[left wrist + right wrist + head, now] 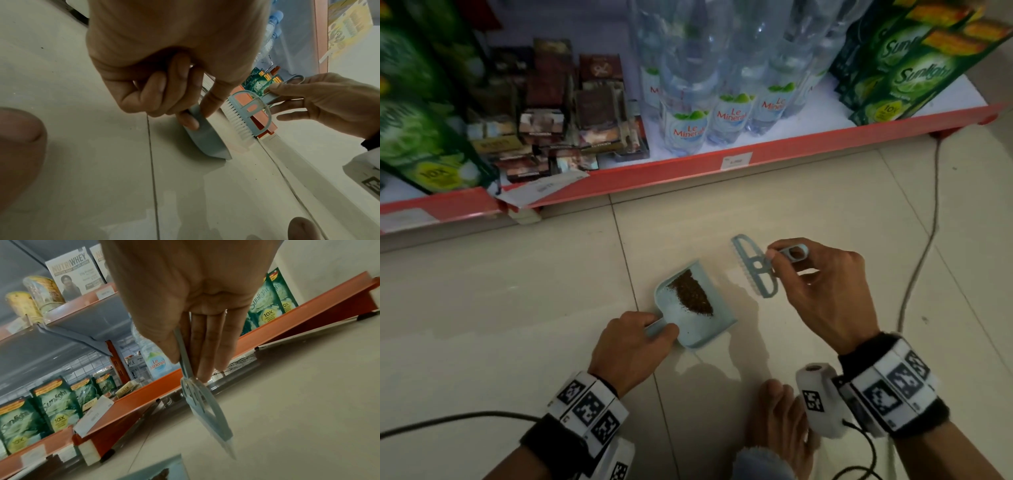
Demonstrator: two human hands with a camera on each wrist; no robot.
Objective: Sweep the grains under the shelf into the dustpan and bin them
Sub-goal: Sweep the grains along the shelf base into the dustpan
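A light blue dustpan point(700, 323) lies on the tiled floor with a heap of brown grains point(691, 291) in it. My left hand point(659, 327) grips its handle, and the left wrist view shows the fingers curled round that handle point(195, 116). Just right of the pan, a light blue hand brush point(755, 270) with white bristles is held above the floor. My right hand point(774, 255) pinches the brush handle between thumb and fingers. In the right wrist view the brush point(205, 410) hangs edge-on, and dark grains point(240, 365) speckle the floor under the shelf.
The red-edged bottom shelf point(688, 168) runs across the far side, carrying water bottles point(688, 113), green detergent pouches point(900, 78) and small boxes. A cable point(924, 246) trails over the floor at right. A bare foot point(777, 418) rests near the front.
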